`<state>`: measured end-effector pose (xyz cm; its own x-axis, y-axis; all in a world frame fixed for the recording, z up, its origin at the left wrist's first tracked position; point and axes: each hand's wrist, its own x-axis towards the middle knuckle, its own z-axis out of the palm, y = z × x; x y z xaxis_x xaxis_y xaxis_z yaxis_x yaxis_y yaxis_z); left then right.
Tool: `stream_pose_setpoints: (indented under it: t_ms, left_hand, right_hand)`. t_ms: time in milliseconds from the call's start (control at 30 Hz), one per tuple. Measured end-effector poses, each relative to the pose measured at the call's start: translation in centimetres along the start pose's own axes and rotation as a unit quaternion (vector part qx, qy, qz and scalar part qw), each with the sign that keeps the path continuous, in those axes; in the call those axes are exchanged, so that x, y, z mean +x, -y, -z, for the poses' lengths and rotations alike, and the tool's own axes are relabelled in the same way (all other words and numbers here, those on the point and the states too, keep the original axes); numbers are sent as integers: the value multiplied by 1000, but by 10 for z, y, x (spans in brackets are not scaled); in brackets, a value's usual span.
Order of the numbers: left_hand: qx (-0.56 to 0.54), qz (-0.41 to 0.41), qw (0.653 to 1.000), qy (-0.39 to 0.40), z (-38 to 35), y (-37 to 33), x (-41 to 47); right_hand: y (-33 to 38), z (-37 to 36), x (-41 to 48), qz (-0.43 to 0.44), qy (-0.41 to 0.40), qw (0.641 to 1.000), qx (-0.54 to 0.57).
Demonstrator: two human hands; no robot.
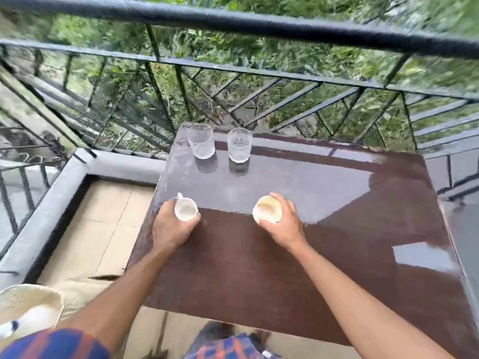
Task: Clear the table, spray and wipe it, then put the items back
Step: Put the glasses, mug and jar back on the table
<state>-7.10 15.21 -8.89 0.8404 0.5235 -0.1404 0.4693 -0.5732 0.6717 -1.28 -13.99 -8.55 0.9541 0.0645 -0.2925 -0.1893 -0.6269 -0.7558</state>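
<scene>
Head view showed both hands at the brown table [337, 242]. I noted the left hand [172, 228] curled round a white handled cup [185, 209] near the table's left edge, and the right hand [286, 225] curled round a cream cup [267, 209] nearer the middle. Two clear glasses [201, 142] stood beside the far edge, by the railing [259, 24]. I judged the glossy, possibly wet top the chief hazard: a cup could slide off the left edge, and a careless reach could topple a glass.

Glossy brown table [324, 229] (wet-looking sheen), clear glass tumblers [201, 141].
</scene>
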Motion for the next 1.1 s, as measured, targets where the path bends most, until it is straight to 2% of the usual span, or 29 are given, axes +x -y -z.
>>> stream_pose_setpoints:
  t_ms: [133,233,500,667,833,1100]
  left_hand:
    - [15,-21,999,20,-18,-29,26]
    - [-7,-40,997,64,-38,-48,45]
    - [40,-154,966,202,-126,-149,80]
    - [45,-180,960,211,-173,-201,105]
    - [57,-147,969,190,-205,-230,132]
    - [60,-155,967,192,-223,-226,146]
  right_hand:
    - [7,2,24,12,7,999,-29]
    - [12,8,47,8,-2,998,-63]
    - [-6,57,120,-81,-113,990,-34]
    - [-16,86,161,-104,-159,981,-28]
    - [-26,98,189,-119,-174,977,-25]
    - [-44,101,208,-119,-165,979,-26]
